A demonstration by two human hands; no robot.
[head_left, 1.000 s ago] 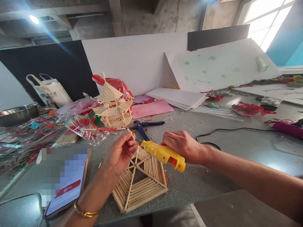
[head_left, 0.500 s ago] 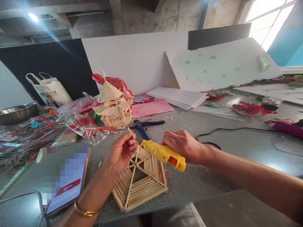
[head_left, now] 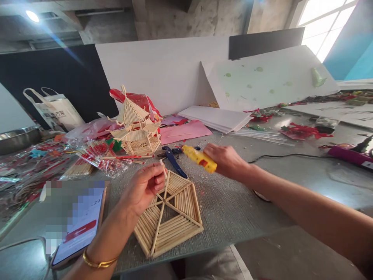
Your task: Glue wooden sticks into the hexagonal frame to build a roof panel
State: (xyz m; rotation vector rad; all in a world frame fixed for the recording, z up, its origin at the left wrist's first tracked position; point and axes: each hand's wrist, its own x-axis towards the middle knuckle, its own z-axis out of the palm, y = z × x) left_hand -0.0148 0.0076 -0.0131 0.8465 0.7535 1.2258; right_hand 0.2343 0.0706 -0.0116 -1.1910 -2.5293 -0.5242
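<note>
Between thumb and fingers, my left hand [head_left: 147, 184] pinches a short wooden stick [head_left: 163, 168], held upright over the far left part of a hexagonal stick panel [head_left: 177, 233]. The panel lies flat near the table's front edge, with spokes meeting at its middle and gaps around the centre. My right hand [head_left: 224, 159] is wrapped round a yellow glue gun [head_left: 199, 157], somewhat blurred, its nozzle end pointing left above the cutter. Blue-handled cutters [head_left: 175, 161] lie on the table just beyond the panel.
A small stick pavilion [head_left: 135, 128] stands behind the cutters. To the left are a phone [head_left: 78, 233] and plastic packets of red-tipped sticks [head_left: 99, 157]. White boards [head_left: 215, 116] and pink paper [head_left: 186, 132] lie farther back. A black cord [head_left: 285, 156] crosses the right side.
My right hand has drawn the glue gun up and away from the stick in my left hand. The stick now points more upright. The view has shifted slightly.
</note>
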